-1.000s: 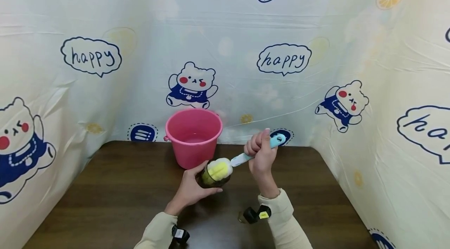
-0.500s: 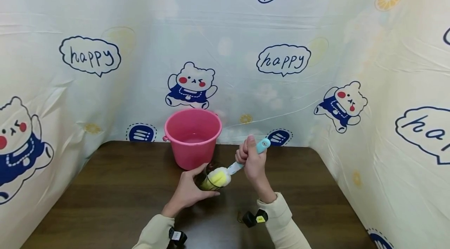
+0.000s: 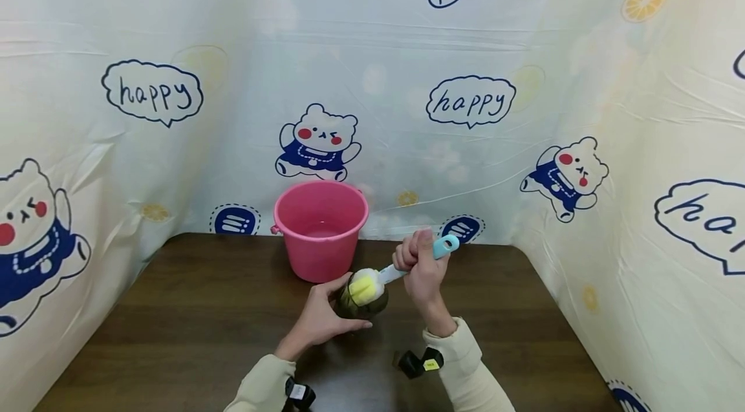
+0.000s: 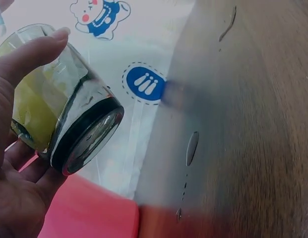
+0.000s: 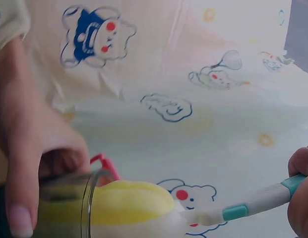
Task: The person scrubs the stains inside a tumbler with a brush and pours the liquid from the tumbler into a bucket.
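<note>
Sponge brush [image 3: 393,273] is held above the brown table [image 3: 174,321], its yellow-and-white head [image 3: 363,288] partly inside a dark see-through cup [image 3: 372,309] and partly out past the rim. Compared with half a second ago, the cup has shifted slightly to the right and the head lies against the far side of its mouth rather than the near side; the handle's end has moved a little to the right too. Its long axis runs aslant: sponge end toward the left and nearer the person, handle end up to the right and away. I can see the right hand [image 3: 423,270] gripping the handle, thumb raised, and the left hand [image 3: 322,316] wrapped round the tilted cup. Just beyond the cup stands a pink bucket [image 3: 322,258], where it was before.
</note>
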### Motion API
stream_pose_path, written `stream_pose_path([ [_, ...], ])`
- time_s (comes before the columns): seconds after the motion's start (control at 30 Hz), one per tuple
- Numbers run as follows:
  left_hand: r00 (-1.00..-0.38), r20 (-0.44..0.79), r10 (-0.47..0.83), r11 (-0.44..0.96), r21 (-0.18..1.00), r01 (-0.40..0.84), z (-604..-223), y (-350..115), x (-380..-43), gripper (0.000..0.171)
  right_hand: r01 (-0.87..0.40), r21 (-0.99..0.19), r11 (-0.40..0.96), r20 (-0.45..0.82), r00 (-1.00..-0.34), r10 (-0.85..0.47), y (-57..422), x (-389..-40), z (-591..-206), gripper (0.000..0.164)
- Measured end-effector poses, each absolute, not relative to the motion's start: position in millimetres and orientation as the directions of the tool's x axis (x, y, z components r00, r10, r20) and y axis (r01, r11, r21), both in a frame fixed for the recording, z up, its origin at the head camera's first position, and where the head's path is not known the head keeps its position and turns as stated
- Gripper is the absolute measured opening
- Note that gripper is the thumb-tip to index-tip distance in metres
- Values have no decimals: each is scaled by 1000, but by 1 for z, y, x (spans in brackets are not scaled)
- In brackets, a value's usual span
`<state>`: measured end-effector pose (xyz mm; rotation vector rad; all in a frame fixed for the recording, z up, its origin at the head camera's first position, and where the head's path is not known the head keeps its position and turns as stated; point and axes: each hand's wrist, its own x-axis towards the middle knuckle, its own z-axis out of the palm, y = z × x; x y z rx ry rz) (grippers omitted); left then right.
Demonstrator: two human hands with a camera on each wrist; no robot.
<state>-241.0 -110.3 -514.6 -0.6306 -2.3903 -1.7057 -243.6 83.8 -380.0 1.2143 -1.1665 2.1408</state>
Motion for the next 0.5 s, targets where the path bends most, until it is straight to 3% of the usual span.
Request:
stream_pose_path([
  [0.27,-879,404,251,264,845,464,-511,-121,-245,91,-461,-573,-678,752,-625,-210,95,-250,-390,52],
  [0.37,-884,389,260,281,846,454,-509,-123,-244,90,-456,-603,-655,740,-626,-246,103,-257,-392,52],
  [0.5,-906,337,254,291,867,404,-509,-120,-239,92,-540,-585,-605,768,-608,-201,103,-264,-393,51],
])
